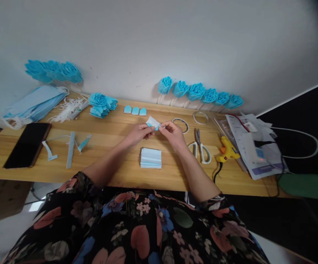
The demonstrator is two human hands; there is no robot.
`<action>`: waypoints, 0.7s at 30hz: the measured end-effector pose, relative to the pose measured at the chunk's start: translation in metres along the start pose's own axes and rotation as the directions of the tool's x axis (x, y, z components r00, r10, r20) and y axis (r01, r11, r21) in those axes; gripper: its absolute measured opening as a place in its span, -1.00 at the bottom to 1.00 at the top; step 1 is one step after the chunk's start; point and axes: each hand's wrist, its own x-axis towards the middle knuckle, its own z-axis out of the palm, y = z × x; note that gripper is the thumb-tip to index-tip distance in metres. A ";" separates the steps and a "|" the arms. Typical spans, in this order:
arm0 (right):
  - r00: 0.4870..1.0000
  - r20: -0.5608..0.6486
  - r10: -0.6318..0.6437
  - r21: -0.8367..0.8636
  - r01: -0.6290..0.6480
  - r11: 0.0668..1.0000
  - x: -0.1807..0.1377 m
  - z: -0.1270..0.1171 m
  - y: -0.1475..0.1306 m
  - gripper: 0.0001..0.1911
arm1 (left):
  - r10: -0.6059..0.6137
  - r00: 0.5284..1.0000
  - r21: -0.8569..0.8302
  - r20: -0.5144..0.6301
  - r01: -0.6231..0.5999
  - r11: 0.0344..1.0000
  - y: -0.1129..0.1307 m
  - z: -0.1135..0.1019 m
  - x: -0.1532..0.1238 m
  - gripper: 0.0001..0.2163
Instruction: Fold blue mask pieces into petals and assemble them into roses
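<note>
Between my two hands, above the middle of the wooden table (pixel 120 157), is a small piece of blue and white mask fabric (pixel 152 121), partly folded over. My left hand (pixel 140 134) pinches its left lower edge. At its right corner, the fingertips of my right hand (pixel 173 132) are closed on it. Just below my hands lies a stack of cut mask fabric pieces (pixel 150 158). Beyond them, three small blue folded petals (pixel 135 110) sit in a row.
Blue fabric flowers (pixel 196 91) on sticks lean against the wall; others (pixel 102 104) lie at left. Scissors (pixel 198 146), tape rolls (pixel 180 125) and a yellow glue gun (pixel 227 150) are at right. A phone (pixel 26 145), face masks (pixel 37 102) and fabric strips (pixel 70 150) lie at left.
</note>
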 end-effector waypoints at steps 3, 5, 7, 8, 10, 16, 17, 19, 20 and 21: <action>0.999 -0.029 -0.027 -0.041 0.025 0.999 0.000 0.000 -0.001 -0.77 | -0.004 1.000 0.005 0.009 0.004 1.000 0.001 0.000 0.000 -0.70; 0.998 -0.043 -0.048 -0.065 0.045 0.997 -0.001 0.000 -0.002 -0.79 | -0.011 1.000 0.010 0.012 0.011 1.000 0.001 0.001 0.001 -0.69; 0.996 -0.055 -0.071 -0.095 0.066 0.993 -0.001 0.000 -0.002 -0.80 | -0.016 1.000 0.028 -0.003 0.016 0.999 0.000 0.001 0.002 -0.68; 0.995 -0.059 -0.081 -0.112 0.074 0.991 -0.001 0.000 -0.003 -0.81 | -0.012 1.000 0.039 -0.016 0.013 0.999 -0.001 0.002 0.002 -0.68; 0.994 -0.064 -0.091 -0.128 0.082 0.988 -0.001 0.001 -0.004 -0.82 | -0.001 0.999 0.055 -0.047 0.004 0.998 -0.001 0.002 0.002 -0.67; 0.997 -0.049 -0.056 0.056 0.059 0.997 -0.001 0.002 -0.007 -0.69 | -0.032 0.996 0.061 -0.086 0.037 0.997 0.002 0.003 0.001 -0.72; 0.998 -0.055 -0.042 0.070 0.046 0.996 -0.001 0.002 -0.007 -0.66 | -0.037 0.996 0.059 -0.084 0.042 0.997 0.003 0.003 0.001 -0.73; 0.997 -0.076 -0.027 0.069 0.033 0.997 0.000 -0.001 -0.007 -0.61 | -0.038 0.996 0.053 -0.077 0.042 0.998 0.004 0.003 0.000 -0.75; 0.996 -0.080 -0.024 0.063 0.029 0.998 0.000 -0.002 -0.007 -0.59 | -0.034 0.997 0.052 -0.075 0.038 0.998 0.004 0.003 0.000 -0.76; 0.997 -0.077 -0.020 0.059 0.024 0.998 0.000 -0.003 -0.007 -0.57 | -0.030 0.997 0.054 -0.072 0.034 0.998 0.004 0.002 0.000 -0.76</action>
